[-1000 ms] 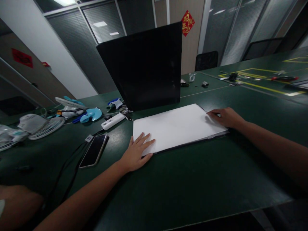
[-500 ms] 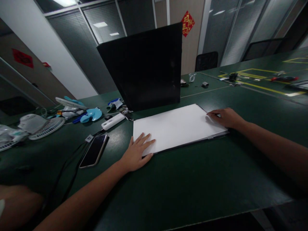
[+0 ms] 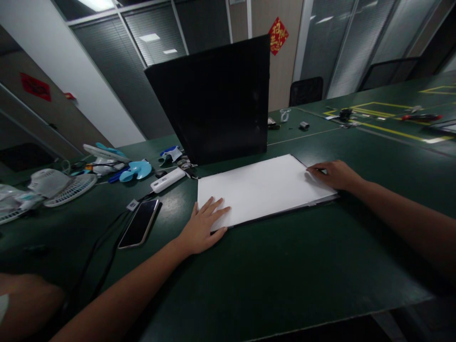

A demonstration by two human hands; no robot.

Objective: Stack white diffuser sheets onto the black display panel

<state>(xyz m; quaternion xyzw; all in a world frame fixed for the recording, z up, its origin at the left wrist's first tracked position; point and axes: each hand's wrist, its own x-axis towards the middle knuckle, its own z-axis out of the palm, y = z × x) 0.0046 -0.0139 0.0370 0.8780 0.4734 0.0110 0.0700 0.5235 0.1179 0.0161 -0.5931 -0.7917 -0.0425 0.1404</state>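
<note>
On the green table (image 3: 285, 266), nearest the camera, the left hand (image 3: 201, 228) lies flat with its fingers spread, gripping nothing and pressing the near corner of a white panel (image 3: 263, 187). The panel lies flat between both hands, no edge raised, so it seems set down but not let go. The right hand (image 3: 333, 175) rests curled on its far edge; I cannot tell whether it pinches. A smartphone (image 3: 139, 229) lies left of the left hand, and a black screen (image 3: 217, 99) stands beyond the panel.

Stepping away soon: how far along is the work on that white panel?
Done: the white panel lies flat on the green table. In hand: left hand rests on its near corner, right hand on its right edge. Left: the upright black panel behind stands untouched.
</note>
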